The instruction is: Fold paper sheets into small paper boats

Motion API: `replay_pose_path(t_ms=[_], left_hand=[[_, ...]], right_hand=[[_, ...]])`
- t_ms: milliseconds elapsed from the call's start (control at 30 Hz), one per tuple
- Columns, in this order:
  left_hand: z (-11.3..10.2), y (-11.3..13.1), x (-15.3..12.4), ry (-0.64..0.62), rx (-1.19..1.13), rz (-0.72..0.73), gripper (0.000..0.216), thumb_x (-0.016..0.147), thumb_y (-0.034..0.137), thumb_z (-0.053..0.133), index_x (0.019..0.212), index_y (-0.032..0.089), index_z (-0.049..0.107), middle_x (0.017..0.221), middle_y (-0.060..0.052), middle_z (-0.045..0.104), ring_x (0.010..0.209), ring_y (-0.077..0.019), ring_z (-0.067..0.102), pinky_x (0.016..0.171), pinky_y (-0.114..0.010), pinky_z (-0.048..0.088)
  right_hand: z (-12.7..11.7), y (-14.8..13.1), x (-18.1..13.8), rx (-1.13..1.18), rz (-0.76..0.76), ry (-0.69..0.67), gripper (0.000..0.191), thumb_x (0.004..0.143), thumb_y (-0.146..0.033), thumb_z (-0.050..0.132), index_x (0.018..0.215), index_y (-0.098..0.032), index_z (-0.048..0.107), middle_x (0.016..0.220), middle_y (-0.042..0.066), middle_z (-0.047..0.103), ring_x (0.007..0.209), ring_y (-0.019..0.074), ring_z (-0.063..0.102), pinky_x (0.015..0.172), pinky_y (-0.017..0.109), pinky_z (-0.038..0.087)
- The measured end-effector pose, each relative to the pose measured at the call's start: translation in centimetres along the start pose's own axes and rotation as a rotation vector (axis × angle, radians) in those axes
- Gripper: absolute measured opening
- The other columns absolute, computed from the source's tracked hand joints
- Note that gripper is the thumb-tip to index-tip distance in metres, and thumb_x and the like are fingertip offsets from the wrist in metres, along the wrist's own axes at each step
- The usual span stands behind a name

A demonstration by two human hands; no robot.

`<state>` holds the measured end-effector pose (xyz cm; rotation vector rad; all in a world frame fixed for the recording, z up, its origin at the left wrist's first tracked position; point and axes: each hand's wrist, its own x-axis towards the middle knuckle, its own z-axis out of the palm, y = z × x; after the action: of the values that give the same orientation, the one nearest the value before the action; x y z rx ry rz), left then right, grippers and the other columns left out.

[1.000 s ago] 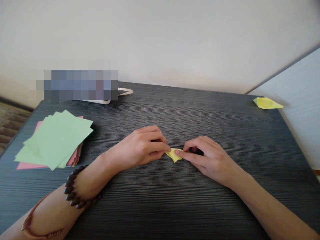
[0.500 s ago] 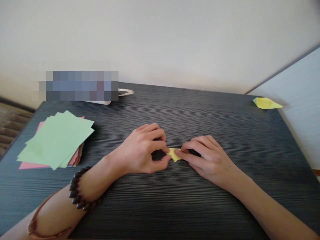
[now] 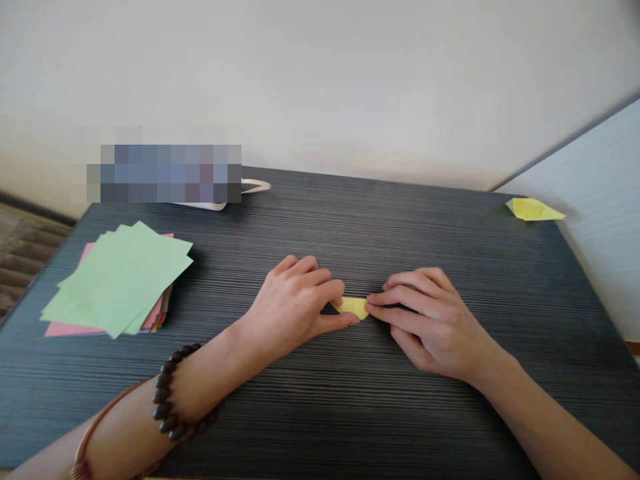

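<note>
A small folded piece of yellow paper (image 3: 354,307) lies between my two hands near the middle of the dark table. My left hand (image 3: 295,297) is closed on its left end, with the thumb along the near edge and the index finger above. At the right end, the fingertips of my right hand (image 3: 427,317) pinch the paper's corner. The parts of the paper under my fingers are hidden.
A fanned stack of coloured paper sheets (image 3: 117,280), green on top, lies at the left. A blurred-out object (image 3: 170,175) with a white cable loop (image 3: 257,185) stands at the back left. Another folded yellow paper (image 3: 534,209) sits at the far right corner of the dark table (image 3: 320,413).
My left thumb and index finger have shifted right over the yellow paper. The paper's near side, pointed before, now looks flatter and narrower. My right fingertips have drawn back to its right corner.
</note>
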<state>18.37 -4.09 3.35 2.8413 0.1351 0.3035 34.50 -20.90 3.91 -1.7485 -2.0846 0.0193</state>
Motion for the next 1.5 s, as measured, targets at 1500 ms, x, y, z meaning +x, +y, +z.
replay_pose_path(t_ms=[1500], left_hand=[[0.2,0.0,-0.1,-0.054,-0.115,-0.023,0.027,0.086,0.046,0.055,0.083,0.019,0.058,0.081,-0.002,0.058,0.080,-0.0192,0.044,0.071,-0.034,0.029]], right_hand=[[1.4,-0.9,0.4,-0.090,0.092,0.049,0.022,0.079,-0.014,0.057,0.097,-0.019,0.069,0.090,0.007,0.065,0.081,0.0200,0.055,0.075,0.037,0.044]])
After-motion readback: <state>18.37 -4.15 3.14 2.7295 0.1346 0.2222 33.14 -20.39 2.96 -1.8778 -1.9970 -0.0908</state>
